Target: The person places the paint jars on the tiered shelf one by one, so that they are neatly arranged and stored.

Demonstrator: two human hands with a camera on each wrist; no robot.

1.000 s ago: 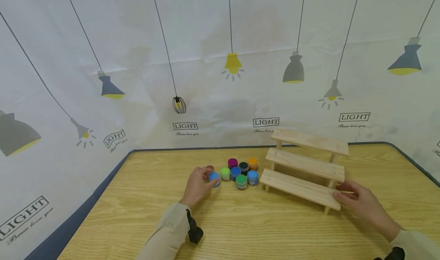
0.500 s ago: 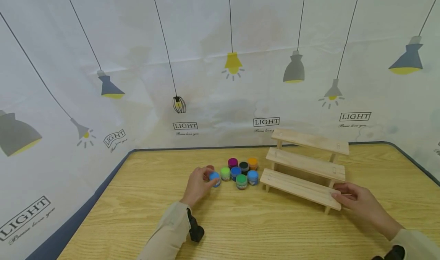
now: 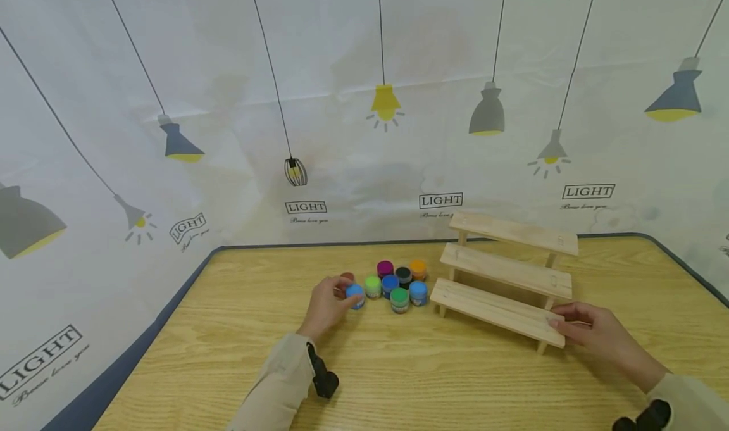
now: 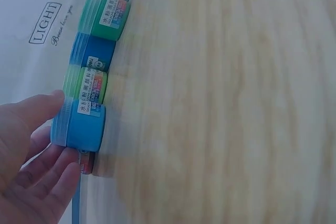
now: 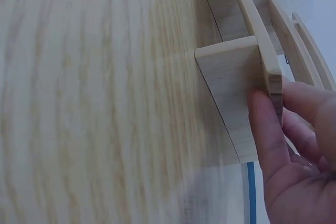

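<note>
My left hand (image 3: 326,306) holds a light blue paint jar (image 3: 355,297) between thumb and fingers, at the left end of a group of jars. In the left wrist view the jar (image 4: 85,128) appears with its clear-rimmed lid toward the palm. A reddish-brown jar (image 3: 347,277) is partly hidden behind that hand. At the right, my right hand (image 3: 605,337) grips the near right end of a three-step wooden stand (image 3: 504,312). The right wrist view shows thumb and fingers pinching the lowest board (image 5: 274,82), beside its leg.
Between hand and stand sit more jars: light green (image 3: 373,286), dark blue (image 3: 390,285), green (image 3: 400,300), purple (image 3: 385,269), black (image 3: 403,276), orange (image 3: 418,269) and another light blue one (image 3: 418,293). A lamp-printed cloth (image 3: 364,178) backs the wooden table (image 3: 433,380).
The right hand's fingers have shifted slightly at the stand's end. Jars, stand and left hand look the same; the head view has moved very slightly.
</note>
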